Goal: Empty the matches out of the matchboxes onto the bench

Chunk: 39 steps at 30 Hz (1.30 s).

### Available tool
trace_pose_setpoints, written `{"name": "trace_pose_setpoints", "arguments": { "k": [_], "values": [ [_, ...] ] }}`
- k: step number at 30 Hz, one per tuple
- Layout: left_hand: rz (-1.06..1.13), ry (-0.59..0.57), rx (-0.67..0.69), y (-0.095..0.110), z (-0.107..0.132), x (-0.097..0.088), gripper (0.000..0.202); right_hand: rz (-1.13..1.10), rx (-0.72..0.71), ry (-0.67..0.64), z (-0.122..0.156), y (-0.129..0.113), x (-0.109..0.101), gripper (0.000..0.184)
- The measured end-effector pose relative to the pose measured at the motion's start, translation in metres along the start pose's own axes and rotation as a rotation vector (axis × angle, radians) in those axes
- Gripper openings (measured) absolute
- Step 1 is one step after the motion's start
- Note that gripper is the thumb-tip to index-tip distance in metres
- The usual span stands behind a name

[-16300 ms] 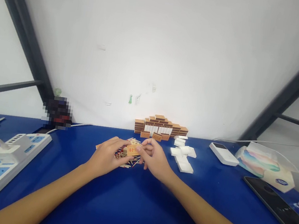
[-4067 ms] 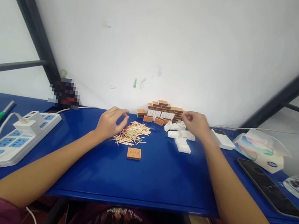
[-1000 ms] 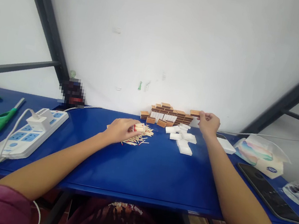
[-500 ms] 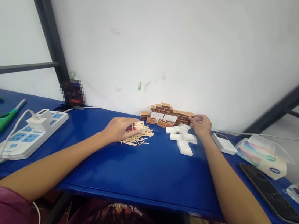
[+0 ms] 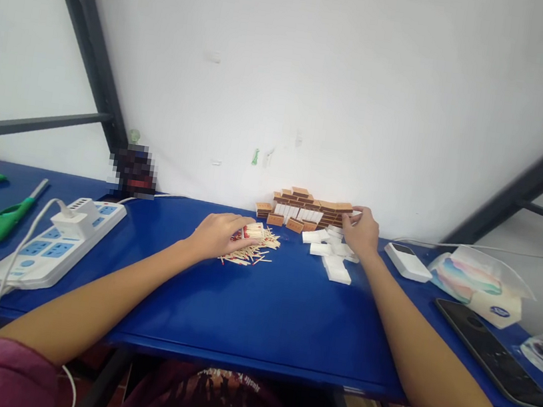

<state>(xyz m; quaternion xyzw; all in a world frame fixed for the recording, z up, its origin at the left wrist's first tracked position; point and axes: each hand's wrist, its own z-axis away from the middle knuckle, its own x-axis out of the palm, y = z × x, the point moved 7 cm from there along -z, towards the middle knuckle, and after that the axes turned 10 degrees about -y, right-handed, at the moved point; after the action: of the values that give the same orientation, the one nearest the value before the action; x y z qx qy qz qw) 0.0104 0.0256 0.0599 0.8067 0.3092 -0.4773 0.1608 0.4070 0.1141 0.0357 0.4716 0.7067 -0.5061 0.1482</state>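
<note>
My left hand is closed around a small white matchbox tray filled with red-tipped matches. It hovers over or rests on a loose pile of matches; which of these I cannot tell. My right hand pinches the right end of a stack of brown matchbox sleeves by the wall, its fingertips on an upper matchbox sleeve. Just left of and below that hand lie several white matchbox trays, overlapping each other. More brown sleeves sit in front of the stack.
On the left are a white power strip with a plugged-in charger and cable, and a green lighter. To the right lie a white device, a tissue pack and a black phone. A white wall stands behind the blue table.
My right hand has shifted slightly left and inward at the stack's right end. The left hand keeps its hold on the filled tray. The view has shifted slightly.
</note>
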Motion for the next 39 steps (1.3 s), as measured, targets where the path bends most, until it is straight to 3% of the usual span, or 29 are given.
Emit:
{"name": "trace_pose_setpoints", "arguments": {
  "k": [4, 9, 14, 18, 20, 25, 27, 29, 33, 36, 39],
  "values": [
    [-0.024, -0.029, 0.005, 0.000, 0.000, 0.004, 0.053, 0.028, -0.062, -0.005, 0.009, -0.029, 0.007, 0.061],
    [-0.049, -0.009, 0.026, 0.001, 0.001, 0.005, 0.053, 0.020, -0.091, -0.131, 0.009, -0.033, 0.024, 0.050],
    [-0.069, 0.016, 0.046, 0.001, 0.002, 0.005, 0.056, 0.011, -0.186, -0.051, 0.008, -0.024, 0.011, 0.049],
    [-0.063, 0.004, 0.059, 0.001, 0.002, 0.006, 0.056, -0.042, -0.269, -0.052, 0.016, -0.041, 0.007, 0.063],
    [-0.060, 0.003, 0.064, 0.002, 0.002, 0.006, 0.055, -0.040, -0.340, -0.117, 0.024, -0.060, 0.013, 0.061],
    [-0.063, 0.027, 0.070, 0.004, 0.002, 0.004, 0.054, -0.022, -0.524, -0.267, 0.055, -0.108, 0.029, 0.030],
    [-0.055, 0.023, 0.074, 0.005, 0.002, 0.004, 0.056, -0.103, -0.540, -0.321, 0.067, -0.122, 0.035, 0.027],
    [-0.035, 0.006, 0.080, 0.005, 0.003, 0.006, 0.057, -0.277, -0.485, -0.434, 0.079, -0.133, 0.044, 0.035],
    [0.013, -0.040, 0.098, 0.007, 0.003, 0.012, 0.060, -0.671, -0.283, -0.783, 0.107, -0.154, 0.071, 0.059],
    [0.056, -0.042, 0.114, 0.010, 0.003, 0.015, 0.059, -0.757, -0.216, -0.929, 0.126, -0.168, 0.080, 0.062],
    [0.096, -0.029, 0.136, 0.013, 0.004, 0.015, 0.055, -0.769, -0.179, -0.991, 0.138, -0.175, 0.082, 0.061]
  ]
}}
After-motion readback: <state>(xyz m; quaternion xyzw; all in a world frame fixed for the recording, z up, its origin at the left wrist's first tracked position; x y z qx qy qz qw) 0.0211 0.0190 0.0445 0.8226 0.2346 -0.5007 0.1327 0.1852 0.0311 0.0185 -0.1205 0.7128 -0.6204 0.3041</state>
